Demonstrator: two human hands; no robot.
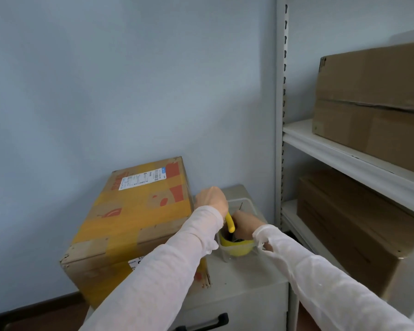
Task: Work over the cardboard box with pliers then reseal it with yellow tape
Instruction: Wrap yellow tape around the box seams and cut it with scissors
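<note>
Two arms in pale sleeves (167, 266) reached from the bottom of the frame over a grey worktop (249, 271), above a black drawer handle (201, 324) on its front. Toward the right of the worktop sat a clear bin (249, 201) with a roll of yellow tape (238, 248) at its near end. The right hand (245, 224) dipped into the bin just behind the roll; its fingers were hidden, so whether it grasped anything could not be told. The left hand (210, 199), beside it and a little farther back, was clenched round the pliers (230, 224), of which only one yellow handle showed, slanting down toward the roll. Left of both hands, the box (134, 211) stood on the worktop, its near corner past the edge, flaps down and crossed by wide bands of yellow tape, with a white shipping label (141, 179) near its far edge. Behind it rose a pale blue wall (129, 80). To the right, a white shelf (344, 151) carried one brown carton (373, 96), with another (344, 223) on the level below.
</note>
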